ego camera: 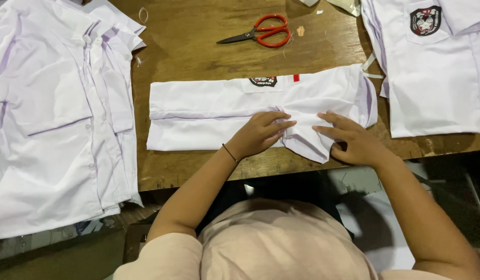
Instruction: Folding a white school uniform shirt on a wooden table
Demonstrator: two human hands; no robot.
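A white shirt (209, 111) lies folded into a long strip across the wooden table (198, 46), with a dark round badge and a small red patch near its top edge. My left hand (260, 134) presses flat on the strip's middle, fingers pointing right, a thin black band on the wrist. My right hand (351, 140) rests on the folded sleeve part near the table's front edge, fingers spread and pointing left. Both hands touch the cloth close together.
Red-handled scissors (263, 32) lie closed at the back of the table. A pile of white shirts (53, 114) covers the left side and hangs over the edge. Another folded white shirt stack (436, 78) with a badge lies at the right. Small scraps lie near the scissors.
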